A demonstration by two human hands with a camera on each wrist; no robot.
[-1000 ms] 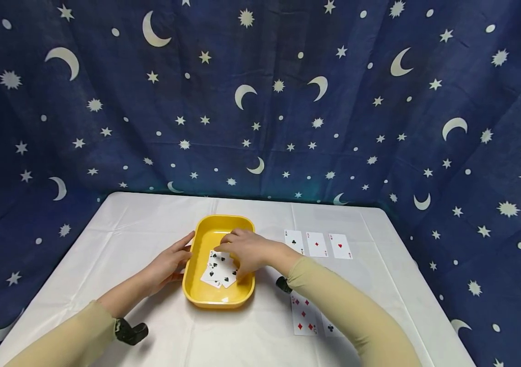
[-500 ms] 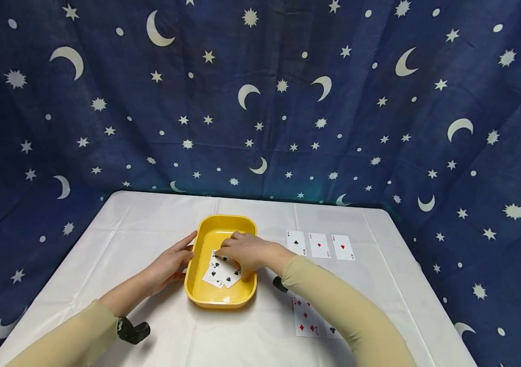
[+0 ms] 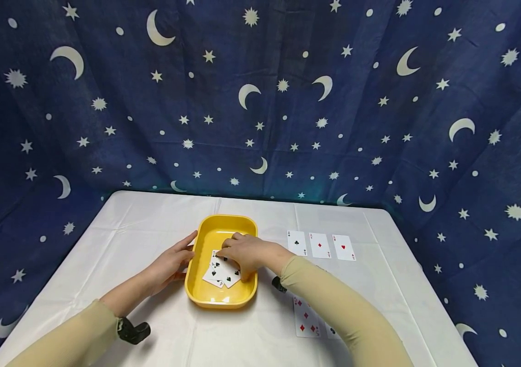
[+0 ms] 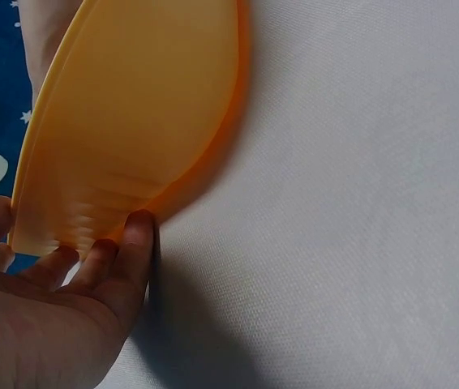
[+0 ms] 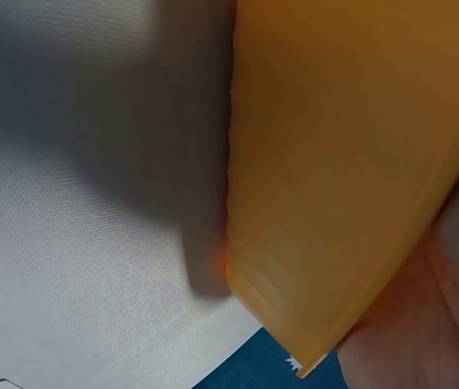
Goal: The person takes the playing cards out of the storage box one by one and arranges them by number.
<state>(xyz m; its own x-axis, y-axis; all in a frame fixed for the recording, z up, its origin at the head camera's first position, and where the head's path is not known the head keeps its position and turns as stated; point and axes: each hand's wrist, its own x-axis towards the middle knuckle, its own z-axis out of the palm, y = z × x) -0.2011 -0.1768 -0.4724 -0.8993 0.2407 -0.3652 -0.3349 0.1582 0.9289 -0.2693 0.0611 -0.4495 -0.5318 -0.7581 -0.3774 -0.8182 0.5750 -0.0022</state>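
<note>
Here's the yellow tray, sitting on the white counter with a hand at either side of it; the left hand has its grip at the tray's left wall, fingers apart and resting against the outside, and the left wrist view shows those fingertips touching the plastic; over to the right hand, which reaches across the right rim and down into the tray; its fingers arch over a spade card, fingertips towards the far end and thumb by the right edge; whether that grip is clamped on the card or merely resting there, I cannot tell, since the right wrist view gives only the outer wall and part of the hand beyond the rim!

Under the spade card pokes a partly covered card, both lying on the tray floor; off to the right, a tidy row of face-up singles: club ace, diamond ace, heart ace, each just beside the next; nearer the person, a diamond card sits half-hidden by the right sleeve, with a club card beside it, mostly covered; behind everything, a dark blue curtain of moons and stars!
</note>
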